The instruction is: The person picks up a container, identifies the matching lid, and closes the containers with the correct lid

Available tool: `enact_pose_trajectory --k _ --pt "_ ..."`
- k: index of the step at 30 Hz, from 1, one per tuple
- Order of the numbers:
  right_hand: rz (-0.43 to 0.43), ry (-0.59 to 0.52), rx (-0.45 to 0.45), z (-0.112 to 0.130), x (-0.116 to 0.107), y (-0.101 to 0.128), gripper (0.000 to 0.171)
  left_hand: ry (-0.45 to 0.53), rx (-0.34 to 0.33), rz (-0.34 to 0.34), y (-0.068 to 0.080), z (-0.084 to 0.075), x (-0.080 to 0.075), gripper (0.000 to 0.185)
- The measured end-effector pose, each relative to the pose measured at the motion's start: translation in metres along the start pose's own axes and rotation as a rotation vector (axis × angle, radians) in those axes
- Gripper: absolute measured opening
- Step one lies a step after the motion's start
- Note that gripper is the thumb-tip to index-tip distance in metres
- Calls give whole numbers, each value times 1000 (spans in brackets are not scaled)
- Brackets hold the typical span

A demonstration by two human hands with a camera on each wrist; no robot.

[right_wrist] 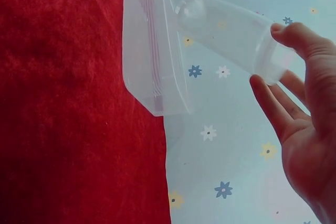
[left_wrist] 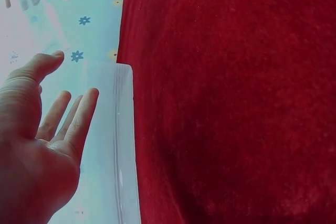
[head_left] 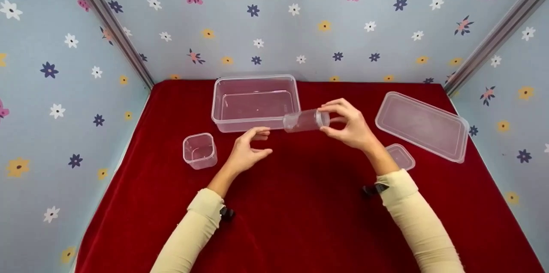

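Note:
My right hand [head_left: 352,127] grips a clear plastic jar [head_left: 303,121] by its ridged end, between thumb and fingers. The jar lies on its side in the air, its far end pointing left toward the front right corner of a large clear rectangular container [head_left: 221,125]. In the right wrist view the thumb and fingertips pinch the ridged end of the jar [right_wrist: 226,27]. My left hand [head_left: 248,153] is held in front of the large container with fingers extended and nothing in its grasp, a short way left of the jar. Its thumb and fingers spread apart in the left wrist view.
A small clear square tub [head_left: 200,160] stands left of my left hand. To the right lie a large rectangular lid [head_left: 422,127] and a small lid [head_left: 401,157], partly behind my right forearm. Red cloth [head_left: 300,221] covers the table; patterned walls [head_left: 274,15] enclose it.

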State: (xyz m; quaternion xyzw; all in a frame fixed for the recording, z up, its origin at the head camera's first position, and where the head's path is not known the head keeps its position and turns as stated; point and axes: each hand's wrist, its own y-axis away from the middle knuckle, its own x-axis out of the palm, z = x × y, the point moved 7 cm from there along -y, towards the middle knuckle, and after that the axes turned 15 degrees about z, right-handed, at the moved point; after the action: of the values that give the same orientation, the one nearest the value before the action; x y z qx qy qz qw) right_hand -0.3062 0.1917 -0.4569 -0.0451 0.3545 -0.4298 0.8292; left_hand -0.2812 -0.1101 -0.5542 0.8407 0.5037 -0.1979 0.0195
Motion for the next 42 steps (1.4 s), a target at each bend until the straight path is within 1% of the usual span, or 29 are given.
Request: enact_pose_trajectory --k 6,11,14,18,23,26,32,42 --pt "-141 52 10 -2 -13 -3 46 7 -11 2 2 2 2 57" --pt "-229 158 18 -2 -20 -10 45 -2 -21 -9 4 3 3 57" --pt "-291 209 30 -4 -23 -15 44 -3 -11 -6 4 2 4 57" --pt "-374 241 51 -7 -30 -22 43 -5 0 -1 5 2 5 54" --pt "-440 267 79 -11 -40 -29 44 -12 -6 -3 6 5 4 53" --pt "-468 301 104 -15 -44 -33 43 -12 -15 2 6 5 3 53" --pt "-487 440 155 -28 -45 -41 41 -3 -18 -2 6 6 2 54" --pt "-448 531 236 -56 -47 -44 40 -6 -42 -24 12 9 -2 48"
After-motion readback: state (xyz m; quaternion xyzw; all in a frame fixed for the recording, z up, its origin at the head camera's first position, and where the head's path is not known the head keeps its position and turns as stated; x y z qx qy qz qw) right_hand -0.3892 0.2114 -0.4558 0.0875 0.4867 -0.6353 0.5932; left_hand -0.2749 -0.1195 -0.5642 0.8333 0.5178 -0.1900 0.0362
